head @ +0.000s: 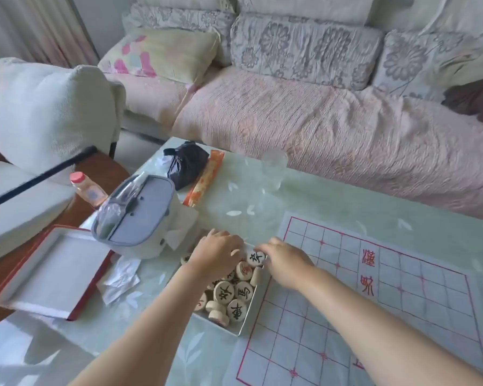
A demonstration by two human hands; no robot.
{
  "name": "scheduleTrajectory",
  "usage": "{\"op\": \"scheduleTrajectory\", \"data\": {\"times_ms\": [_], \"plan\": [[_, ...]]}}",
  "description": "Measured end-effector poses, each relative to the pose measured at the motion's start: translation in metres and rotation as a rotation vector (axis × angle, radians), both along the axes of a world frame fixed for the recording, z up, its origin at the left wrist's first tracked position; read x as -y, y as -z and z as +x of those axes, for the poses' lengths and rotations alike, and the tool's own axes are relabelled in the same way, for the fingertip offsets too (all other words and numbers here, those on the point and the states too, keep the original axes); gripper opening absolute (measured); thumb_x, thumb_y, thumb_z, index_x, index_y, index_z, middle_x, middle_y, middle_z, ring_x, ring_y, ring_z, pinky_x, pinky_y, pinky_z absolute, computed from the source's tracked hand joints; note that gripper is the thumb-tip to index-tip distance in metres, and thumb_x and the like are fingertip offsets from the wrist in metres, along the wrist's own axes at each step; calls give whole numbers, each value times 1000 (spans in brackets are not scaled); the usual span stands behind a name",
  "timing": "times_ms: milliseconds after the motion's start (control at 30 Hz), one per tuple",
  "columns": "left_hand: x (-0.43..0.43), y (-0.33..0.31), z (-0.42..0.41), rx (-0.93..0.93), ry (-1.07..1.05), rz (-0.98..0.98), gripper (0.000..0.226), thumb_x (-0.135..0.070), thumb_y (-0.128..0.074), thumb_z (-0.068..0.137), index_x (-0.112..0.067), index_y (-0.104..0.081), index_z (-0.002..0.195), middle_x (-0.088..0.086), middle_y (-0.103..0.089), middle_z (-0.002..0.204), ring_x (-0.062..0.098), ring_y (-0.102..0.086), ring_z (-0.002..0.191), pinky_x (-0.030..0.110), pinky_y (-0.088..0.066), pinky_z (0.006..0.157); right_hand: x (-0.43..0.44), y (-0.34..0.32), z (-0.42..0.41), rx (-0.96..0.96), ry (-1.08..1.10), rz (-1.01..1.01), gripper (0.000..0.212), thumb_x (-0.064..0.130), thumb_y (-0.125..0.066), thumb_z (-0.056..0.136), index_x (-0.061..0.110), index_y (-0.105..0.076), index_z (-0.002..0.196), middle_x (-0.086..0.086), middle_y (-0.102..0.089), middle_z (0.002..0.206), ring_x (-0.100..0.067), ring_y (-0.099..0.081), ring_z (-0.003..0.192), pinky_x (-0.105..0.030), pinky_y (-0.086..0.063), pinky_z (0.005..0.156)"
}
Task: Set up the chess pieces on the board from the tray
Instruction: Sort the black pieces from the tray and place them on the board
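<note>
both hands are down in the tray (pixel 244 328) at the board's left edge. the left hand (pixel 216 253) is curled over the heap, fingers buried, so whether it has a piece i cannot tell. the right hand (pixel 283 260) has its fingertips at a black-lettered piece (pixel 255 258) on the far end of the pile; touching, but a firm pinch i cannot confirm. the board (pixel 388 302) is bare, not one piece placed.

the risk: the pieces (pixel 230 295) are smooth round wooden discs piled loose, some on edge, so a careless dig could roll one over the low rim. the board looks like thin paper printed with red lines, creased, lying on a slick glassy table (pixel 332 196); a dragging wrist could shift it.
</note>
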State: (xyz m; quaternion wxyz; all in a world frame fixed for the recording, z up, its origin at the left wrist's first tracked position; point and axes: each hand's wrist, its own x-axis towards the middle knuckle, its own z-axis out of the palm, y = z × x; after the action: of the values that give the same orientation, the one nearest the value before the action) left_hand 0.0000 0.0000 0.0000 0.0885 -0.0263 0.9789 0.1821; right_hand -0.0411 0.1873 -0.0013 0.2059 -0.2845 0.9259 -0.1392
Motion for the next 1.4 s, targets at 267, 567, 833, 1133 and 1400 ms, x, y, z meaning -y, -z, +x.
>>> {"op": "scheduleTrajectory", "data": {"times_ms": [267, 567, 833, 1133, 1400], "plan": [[-1, 63, -11, -217, 58, -127, 30, -38, -44, 93, -44, -62, 117, -11, -54, 115, 16, -41, 111, 31, -36, 92, 13, 47, -24, -186, -160, 121, 42, 12, -41, 98, 32, -51, 133, -3, -37, 99, -27, -51, 79, -37, -40, 60], [-5, 61, 1, -334, 40, -7, 34, -33, -49, 88, -34, -59, 121, -10, -58, 118, 14, -44, 114, 31, -39, 94, 12, 55, -13, -160, 10, -100, 20, 14, -52, 98, 26, -50, 114, 1, -45, 124, -22, -55, 100, -37, -48, 80], [-19, 31, 59, -310, -5, 320, 45, -32, -62, 86, -32, -53, 130, -11, -62, 119, 9, -59, 105, 26, -48, 87, 9, 23, 49, -111, 228, -576, 11, 16, -63, 95, 26, -59, 99, 6, -62, 98, -9, -58, 70, -22, -44, 64], [21, 48, 110, -390, -220, 336, 37, -21, -57, 89, -25, -53, 126, -2, -63, 108, 16, -56, 90, 27, -45, 73, 45, 27, 90, -78, 130, -391, 36, 8, -58, 93, 28, -60, 122, 5, -63, 112, -16, -61, 98, -34, -52, 90], [45, 62, 109, -355, -185, 264, 44, -8, -50, 89, -30, -52, 127, 1, -57, 115, 16, -50, 90, 25, -39, 69, 71, 71, 94, -252, -12, -44, 52, 5, -60, 87, 35, -57, 129, 1, -39, 121, -28, -52, 107, -44, -50, 89]]}}
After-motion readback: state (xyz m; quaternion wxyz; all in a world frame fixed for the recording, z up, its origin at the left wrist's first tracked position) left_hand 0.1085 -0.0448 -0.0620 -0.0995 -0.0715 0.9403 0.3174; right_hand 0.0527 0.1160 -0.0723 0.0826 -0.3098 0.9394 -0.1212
